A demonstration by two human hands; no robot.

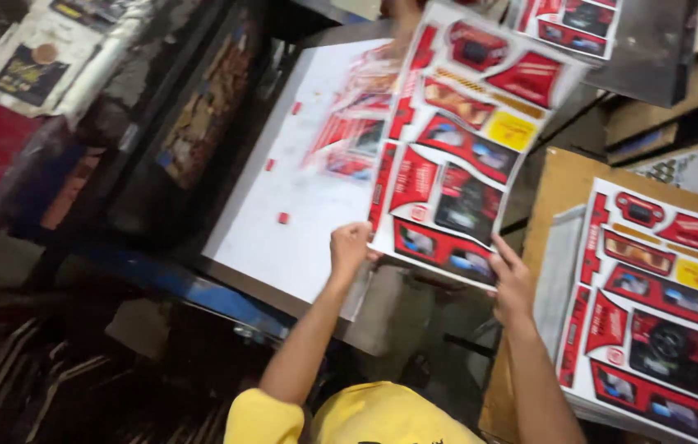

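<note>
A stack of red-printed sheets [649, 304] rests on a brown cardboard box [559, 185] at right; small red scraps [283, 218] dot the white bench [283, 238], blue metal frame [176, 284] beneath.

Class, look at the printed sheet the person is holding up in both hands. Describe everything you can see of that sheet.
The held sheet is a thin, glossy white card printed with die-cut shapes in red and black, plus one yellow panel. It hangs tilted in the air above the white table. The left hand pinches its lower left corner, the right hand its lower edge. A stack of like sheets lies at right.
</note>
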